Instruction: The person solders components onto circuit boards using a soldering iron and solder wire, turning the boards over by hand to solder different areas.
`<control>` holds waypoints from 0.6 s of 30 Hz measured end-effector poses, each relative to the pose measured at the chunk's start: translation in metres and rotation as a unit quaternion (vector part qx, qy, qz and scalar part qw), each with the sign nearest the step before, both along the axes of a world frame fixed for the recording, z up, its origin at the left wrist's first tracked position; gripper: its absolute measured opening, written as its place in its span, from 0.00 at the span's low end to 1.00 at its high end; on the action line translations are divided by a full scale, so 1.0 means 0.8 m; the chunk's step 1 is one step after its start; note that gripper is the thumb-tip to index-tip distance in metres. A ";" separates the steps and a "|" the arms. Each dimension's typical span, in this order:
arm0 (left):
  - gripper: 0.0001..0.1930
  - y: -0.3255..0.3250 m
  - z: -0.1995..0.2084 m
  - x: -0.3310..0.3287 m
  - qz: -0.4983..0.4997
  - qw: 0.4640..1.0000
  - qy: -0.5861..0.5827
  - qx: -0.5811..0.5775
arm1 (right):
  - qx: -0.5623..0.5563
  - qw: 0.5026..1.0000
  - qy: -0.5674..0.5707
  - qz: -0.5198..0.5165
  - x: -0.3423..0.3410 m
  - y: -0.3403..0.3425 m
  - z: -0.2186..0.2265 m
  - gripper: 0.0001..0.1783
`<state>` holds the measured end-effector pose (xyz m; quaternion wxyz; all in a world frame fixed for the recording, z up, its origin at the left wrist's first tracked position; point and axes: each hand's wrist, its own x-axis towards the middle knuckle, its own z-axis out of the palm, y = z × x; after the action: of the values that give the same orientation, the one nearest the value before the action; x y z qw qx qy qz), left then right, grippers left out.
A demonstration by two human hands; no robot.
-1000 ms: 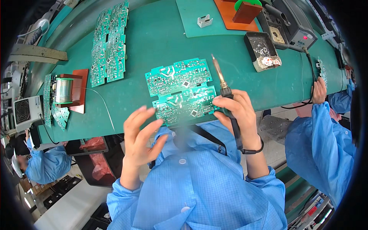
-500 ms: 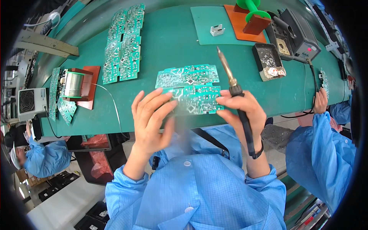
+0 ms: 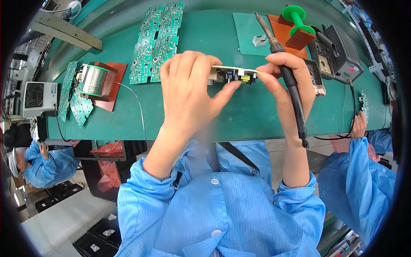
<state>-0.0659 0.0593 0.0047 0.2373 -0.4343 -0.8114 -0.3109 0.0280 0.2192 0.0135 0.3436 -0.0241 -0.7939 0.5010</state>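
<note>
A circuit board (image 3: 234, 76) is held up off the bench, tilted so that its edge and the black, blue and yellow components on its face show. My left hand (image 3: 186, 88) grips its left end, thumb below and fingers over the top, hiding that part. My right hand (image 3: 295, 79) is closed around a soldering iron (image 3: 298, 103), whose metal tip points up and away. The thumb and fingertip of that same hand are at the board's right end, seemingly pinching it.
Joined circuit boards (image 3: 154, 49) lie on the green bench (image 3: 180, 124) at back left. A solder wire reel (image 3: 94, 80) stands left. Across the back right are a green spool (image 3: 295, 19), a small white part (image 3: 259, 40) and a soldering station (image 3: 342, 53). Co-workers sit at both sides.
The board has been lifted and turned from lying flat to nearly edge-on. Both hands have moved farther away, the left now gripping it from above. The iron stays in the right hand.
</note>
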 end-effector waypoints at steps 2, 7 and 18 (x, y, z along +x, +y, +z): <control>0.19 0.003 0.002 -0.004 -0.009 1.000 -0.012 0.004 | 0.006 1.000 0.002 0.000 -0.001 0.001 0.000 0.17; 0.14 0.009 0.006 -0.008 -0.027 0.998 -0.037 0.032 | -0.013 1.000 -0.003 0.002 -0.001 0.000 0.002 0.16; 0.17 -0.020 -0.039 0.025 -0.085 0.991 0.051 0.085 | 0.053 0.997 0.013 0.057 0.059 -0.006 -0.008 0.15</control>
<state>-0.0457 0.0432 -0.0267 0.2876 -0.4953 -0.7288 -0.3754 0.0750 0.2144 0.0067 0.3259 0.0463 -0.8149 0.4770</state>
